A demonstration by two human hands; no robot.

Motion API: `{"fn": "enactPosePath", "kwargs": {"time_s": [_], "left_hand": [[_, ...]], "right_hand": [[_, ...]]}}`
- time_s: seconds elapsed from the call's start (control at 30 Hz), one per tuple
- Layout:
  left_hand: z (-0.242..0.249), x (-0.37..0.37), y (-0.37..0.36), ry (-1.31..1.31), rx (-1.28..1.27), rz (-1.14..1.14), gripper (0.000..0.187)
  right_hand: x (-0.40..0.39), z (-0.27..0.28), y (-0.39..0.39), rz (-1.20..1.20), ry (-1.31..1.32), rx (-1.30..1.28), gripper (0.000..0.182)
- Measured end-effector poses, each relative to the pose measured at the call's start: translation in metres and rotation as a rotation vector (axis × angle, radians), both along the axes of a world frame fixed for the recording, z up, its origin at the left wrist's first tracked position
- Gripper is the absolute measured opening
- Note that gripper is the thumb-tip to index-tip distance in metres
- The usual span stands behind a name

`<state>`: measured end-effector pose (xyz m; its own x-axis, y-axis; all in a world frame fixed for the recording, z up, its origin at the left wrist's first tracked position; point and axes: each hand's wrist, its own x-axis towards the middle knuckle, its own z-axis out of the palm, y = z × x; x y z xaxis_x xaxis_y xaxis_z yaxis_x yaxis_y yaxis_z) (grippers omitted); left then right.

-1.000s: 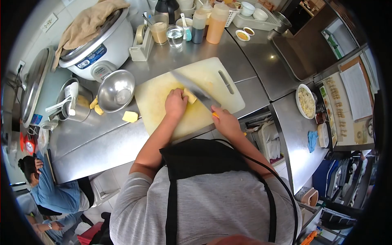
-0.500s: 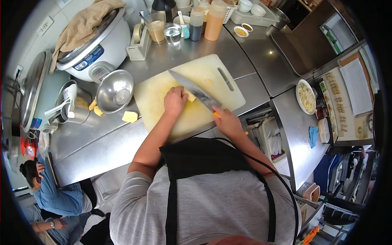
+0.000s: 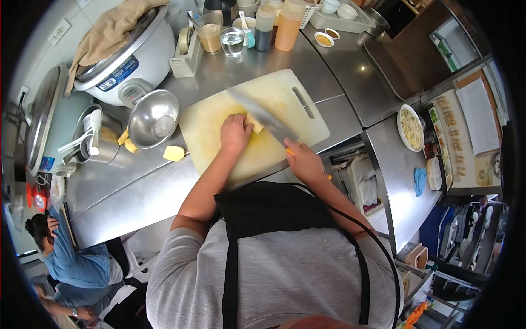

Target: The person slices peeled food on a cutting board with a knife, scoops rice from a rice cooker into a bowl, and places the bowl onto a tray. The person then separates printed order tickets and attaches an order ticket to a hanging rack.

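Observation:
My left hand (image 3: 235,135) presses down on a pale yellow food block (image 3: 255,125) on the white cutting board (image 3: 282,90), its fingers curled over it and hiding part of it. In my right hand (image 3: 304,160) is the orange handle of a large kitchen knife (image 3: 269,122). The blade, smeared by motion, slants up and left just right of the block and my left fingertips. Wet yellow stains mark the board around them. Off the board's left side, another yellow chunk (image 3: 174,153) lies on the steel counter.
Left of the board stand a steel bowl (image 3: 156,118), elongated yellow pieces (image 3: 130,145), a steel pot (image 3: 114,153) and a rice cooker (image 3: 131,66). Behind are a tape dispenser (image 3: 187,55), a water glass (image 3: 232,43) and sauce bottles (image 3: 289,27). Another person (image 3: 79,257) sits at lower left.
The knife blade has shifted slightly and is now blurred, beside the yellow block. My left hand stays on the block. The seated people at lower left have moved a little.

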<state>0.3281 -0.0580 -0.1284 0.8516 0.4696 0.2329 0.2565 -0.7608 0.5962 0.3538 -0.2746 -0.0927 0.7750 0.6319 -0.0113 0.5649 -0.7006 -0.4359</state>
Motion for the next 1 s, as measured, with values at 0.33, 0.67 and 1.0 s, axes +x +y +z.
{"fn": "enactPosePath", "kwargs": {"time_s": [0.33,0.67,1.0], "left_hand": [[-0.008,-0.002,0.001,-0.013,0.005,-0.020,0.023],[-0.005,-0.003,0.002,0.015,0.033,-0.039,0.021],[0.022,0.003,-0.013,0.180,0.146,0.035,0.053]], "right_hand": [[-0.007,0.000,0.003,-0.002,0.024,-0.156,0.038],[-0.004,-0.001,0.001,0.000,0.009,-0.215,0.038],[0.001,0.003,-0.013,-0.148,-0.029,0.117,0.037]]}}
